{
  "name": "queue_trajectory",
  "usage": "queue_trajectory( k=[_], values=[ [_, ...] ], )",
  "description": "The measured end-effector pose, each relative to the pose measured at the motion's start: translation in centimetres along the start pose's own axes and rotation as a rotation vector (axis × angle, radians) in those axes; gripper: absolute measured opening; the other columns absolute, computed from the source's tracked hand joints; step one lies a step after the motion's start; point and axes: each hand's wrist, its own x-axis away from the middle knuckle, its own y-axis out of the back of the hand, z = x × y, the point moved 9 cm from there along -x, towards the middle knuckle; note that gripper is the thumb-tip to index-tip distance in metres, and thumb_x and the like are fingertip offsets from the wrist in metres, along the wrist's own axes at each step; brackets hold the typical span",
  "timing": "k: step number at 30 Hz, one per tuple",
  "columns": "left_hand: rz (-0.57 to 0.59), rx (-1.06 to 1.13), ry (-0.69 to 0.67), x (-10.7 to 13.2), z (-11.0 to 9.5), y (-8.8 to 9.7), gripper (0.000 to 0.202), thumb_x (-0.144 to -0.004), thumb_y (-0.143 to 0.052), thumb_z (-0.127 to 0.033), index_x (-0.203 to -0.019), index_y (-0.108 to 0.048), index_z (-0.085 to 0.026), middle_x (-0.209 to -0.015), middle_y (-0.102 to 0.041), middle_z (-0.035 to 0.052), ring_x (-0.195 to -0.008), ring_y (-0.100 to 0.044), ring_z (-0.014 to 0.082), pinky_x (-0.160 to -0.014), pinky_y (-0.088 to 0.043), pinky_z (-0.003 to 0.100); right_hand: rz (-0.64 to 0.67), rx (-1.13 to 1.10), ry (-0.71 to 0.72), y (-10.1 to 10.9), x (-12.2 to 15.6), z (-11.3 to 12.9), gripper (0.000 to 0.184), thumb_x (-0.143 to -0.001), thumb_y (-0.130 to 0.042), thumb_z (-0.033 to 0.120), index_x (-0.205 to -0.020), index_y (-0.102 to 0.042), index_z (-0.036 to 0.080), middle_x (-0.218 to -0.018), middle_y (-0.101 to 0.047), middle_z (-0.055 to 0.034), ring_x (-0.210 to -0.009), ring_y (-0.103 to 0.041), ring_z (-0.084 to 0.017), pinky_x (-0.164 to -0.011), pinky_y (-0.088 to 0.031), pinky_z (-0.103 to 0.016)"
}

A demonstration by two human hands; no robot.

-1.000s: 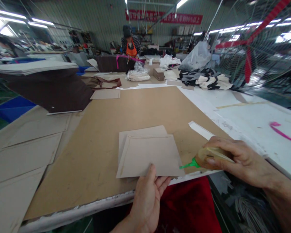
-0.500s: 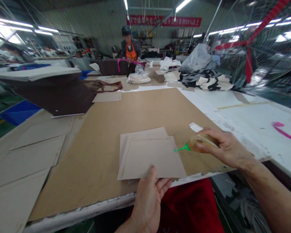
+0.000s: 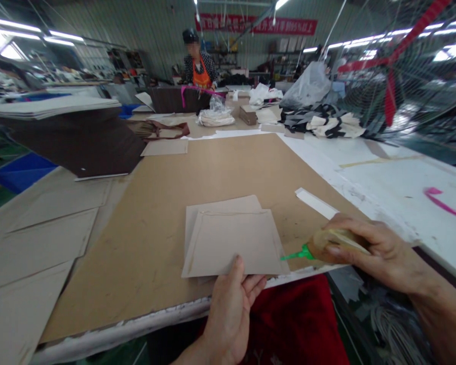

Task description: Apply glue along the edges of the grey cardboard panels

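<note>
Two beige cardboard pieces (image 3: 231, 241) lie stacked on a brown board (image 3: 197, 187) near the table's front edge. My left hand (image 3: 231, 309) pinches the lower edge of the top piece, thumb on top. My right hand (image 3: 368, 248) grips a yellowish glue bottle (image 3: 332, 242) with a green nozzle (image 3: 293, 255). The nozzle tip points left and sits at the lower right edge of the top piece, where a thin glue line runs along the border.
A white strip (image 3: 315, 202) lies right of the pieces. Dark brown sheets (image 3: 79, 137) are stacked at the left. Beige cardboard sheets (image 3: 34, 243) cover the left table. A person in an orange apron (image 3: 197, 66) works at the far end. A large fan (image 3: 399, 66) stands at the right.
My right hand with the glue bottle has moved back down along the right edge of the top piece toward me. My left hand has kept its hold.
</note>
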Motion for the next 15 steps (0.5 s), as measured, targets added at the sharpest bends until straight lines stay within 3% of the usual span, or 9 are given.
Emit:
queue_trajectory(
  k=[3,7,12,15],
  values=[
    [-0.008,-0.002,0.002,0.0,0.0,0.1,0.024,-0.093,-0.053,-0.027,-0.113,-0.056,-0.013,-0.116,-0.068,0.0146,-0.098,-0.068,0.0272,-0.091,-0.055,0.041,0.038,-0.026,-0.013,-0.3,0.5,-0.1,0.014,-0.087,-0.064,0.036,-0.099,-0.066,0.031,-0.092,-0.066,-0.0013,-0.079,-0.063,-0.021,-0.064,-0.05,-0.03],
    [-0.02,0.0,-0.008,0.0,-0.1,0.1,0.023,-0.093,-0.053,-0.026,-0.113,-0.057,-0.015,-0.118,-0.067,0.013,-0.099,-0.068,0.0264,-0.09,-0.056,0.039,-0.058,-0.038,-0.027,0.5,1.3,-0.4,0.018,-0.084,-0.066,0.037,-0.1,-0.065,0.029,-0.093,-0.066,-0.0024,-0.074,-0.062,-0.021,-0.06,-0.051,-0.029],
    [-0.004,0.0,-0.001,-0.1,0.2,0.1,0.025,-0.094,-0.053,-0.028,-0.114,-0.057,-0.015,-0.119,-0.067,0.0137,-0.101,-0.068,0.0266,-0.092,-0.054,0.04,-0.061,-0.112,-0.035,0.4,1.9,-0.6,0.014,-0.084,-0.067,0.035,-0.097,-0.067,0.03,-0.093,-0.068,-0.0018,-0.078,-0.064,-0.022,-0.06,-0.052,-0.028],
    [0.006,0.015,0.0,0.0,0.2,0.1,0.026,-0.093,-0.053,-0.028,-0.116,-0.056,-0.015,-0.119,-0.067,0.0143,-0.101,-0.068,0.0266,-0.092,-0.054,0.04,-0.164,-0.154,-0.057,1.0,1.8,-0.8,0.015,-0.082,-0.069,0.036,-0.096,-0.068,0.032,-0.094,-0.068,-0.0016,-0.079,-0.064,-0.022,-0.061,-0.053,-0.027]
  ],
)
